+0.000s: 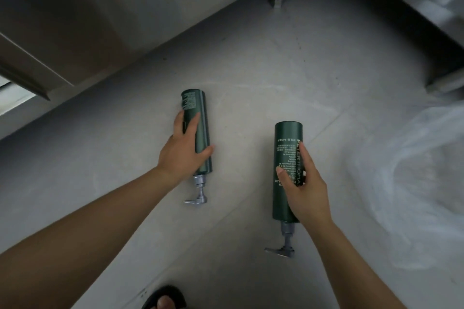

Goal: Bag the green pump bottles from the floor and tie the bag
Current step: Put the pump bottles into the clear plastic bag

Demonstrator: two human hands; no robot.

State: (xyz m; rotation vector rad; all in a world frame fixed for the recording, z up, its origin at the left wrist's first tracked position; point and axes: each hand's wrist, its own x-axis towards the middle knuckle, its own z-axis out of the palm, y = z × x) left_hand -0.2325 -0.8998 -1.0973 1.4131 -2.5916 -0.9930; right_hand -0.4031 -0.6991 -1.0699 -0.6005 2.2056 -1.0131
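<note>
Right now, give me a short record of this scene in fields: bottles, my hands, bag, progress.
bottles: two green pump bottles, left bottle and right bottle, apart, pumps toward the person
left grip: hand curled round left bottle
right grip: hand curled round right bottle
bag: clear plastic bag on floor at right
progress: neither bottle bagged yet

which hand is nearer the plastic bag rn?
Right. The right hand, gripping the right bottle, is left of the bag. The left hand grips the left bottle, farther left still.
</note>
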